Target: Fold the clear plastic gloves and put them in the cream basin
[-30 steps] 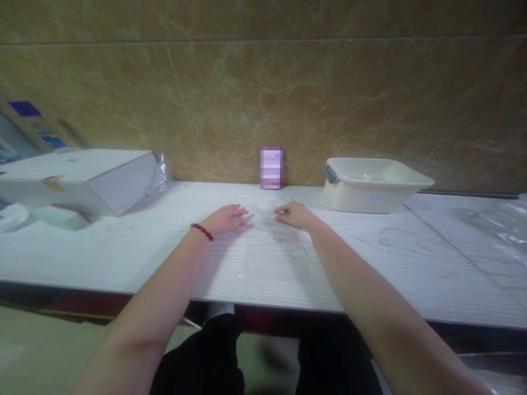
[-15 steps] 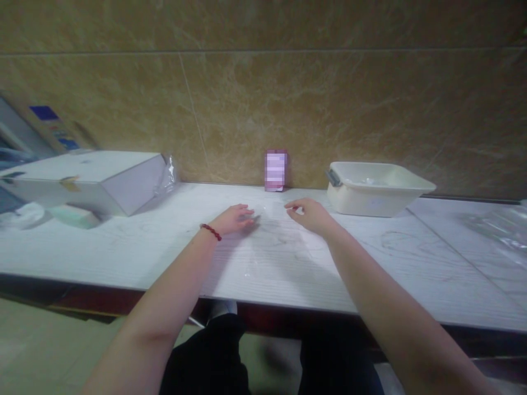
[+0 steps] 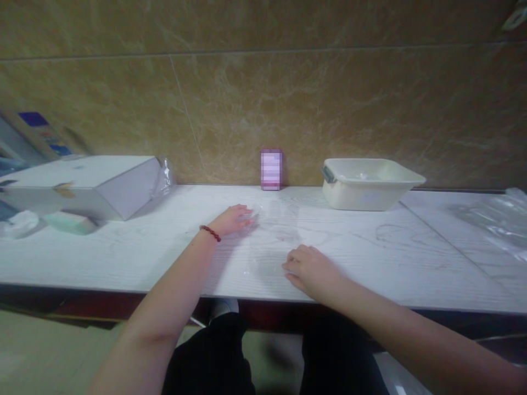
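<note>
A thin clear plastic bag (image 3: 274,230) lies flat on the white wood-grain table and is hard to make out against it. My left hand (image 3: 234,219), with a red bead bracelet (image 3: 210,232) at the wrist, rests by the bag's upper left edge. Its fingers are apart, and no firm hold on the plastic shows. Near the bag's lower right edge lies my right hand (image 3: 309,270), palm down, fingers bent and thumb a little apart from them. Whether its fingertips press on the film is unclear.
A cream plastic bin (image 3: 366,192) with a grey handle stands back right. Against the wall leans a blurred phone-like object (image 3: 271,170). To the left are a white box (image 3: 82,184), a pale green block (image 3: 69,223) and a white roll (image 3: 22,224). Clear plastic (image 3: 500,216) lies far right.
My right hand has come down from the bag's upper right toward the table's front edge. My left hand has stayed nearly in place. The view has shifted slightly.
</note>
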A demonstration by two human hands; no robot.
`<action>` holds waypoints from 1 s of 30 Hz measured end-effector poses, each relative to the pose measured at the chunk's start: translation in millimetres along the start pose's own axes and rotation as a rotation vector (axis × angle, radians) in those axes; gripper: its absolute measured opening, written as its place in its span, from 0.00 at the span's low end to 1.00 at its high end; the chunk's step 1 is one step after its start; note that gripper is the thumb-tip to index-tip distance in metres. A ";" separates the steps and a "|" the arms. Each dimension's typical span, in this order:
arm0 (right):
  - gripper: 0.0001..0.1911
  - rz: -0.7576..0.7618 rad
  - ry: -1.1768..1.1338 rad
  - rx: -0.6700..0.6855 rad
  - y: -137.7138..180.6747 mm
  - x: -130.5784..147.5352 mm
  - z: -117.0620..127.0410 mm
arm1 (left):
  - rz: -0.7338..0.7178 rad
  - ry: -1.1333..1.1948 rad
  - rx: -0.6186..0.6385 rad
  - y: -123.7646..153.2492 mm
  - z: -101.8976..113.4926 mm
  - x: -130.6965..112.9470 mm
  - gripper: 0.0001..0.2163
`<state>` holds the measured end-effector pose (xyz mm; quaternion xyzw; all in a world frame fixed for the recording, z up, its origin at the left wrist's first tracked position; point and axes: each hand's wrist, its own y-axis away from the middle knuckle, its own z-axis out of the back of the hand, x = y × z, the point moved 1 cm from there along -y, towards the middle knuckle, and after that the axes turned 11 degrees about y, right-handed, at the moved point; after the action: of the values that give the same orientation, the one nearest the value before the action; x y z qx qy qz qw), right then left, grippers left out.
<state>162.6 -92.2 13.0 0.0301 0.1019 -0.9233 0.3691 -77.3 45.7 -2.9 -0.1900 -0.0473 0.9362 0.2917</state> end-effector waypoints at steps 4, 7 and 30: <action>0.10 0.045 0.085 -0.007 -3.3 -1.8 -1.5 | -0.001 -0.002 0.004 0.1 0.9 -0.7 0.26; 0.10 0.062 0.100 -0.027 -4.3 -2.1 -2.8 | 0.004 0.006 0.002 0.1 1.5 -1.7 0.25; 0.07 0.002 -0.138 -0.094 -1.8 -0.3 3.2 | -0.324 0.210 0.375 1.3 -18.0 -65.9 0.18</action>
<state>161.6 -91.4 16.5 -0.0511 0.1195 -0.9169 0.3773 -21.2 7.1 1.9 -0.2188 0.1277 0.8450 0.4710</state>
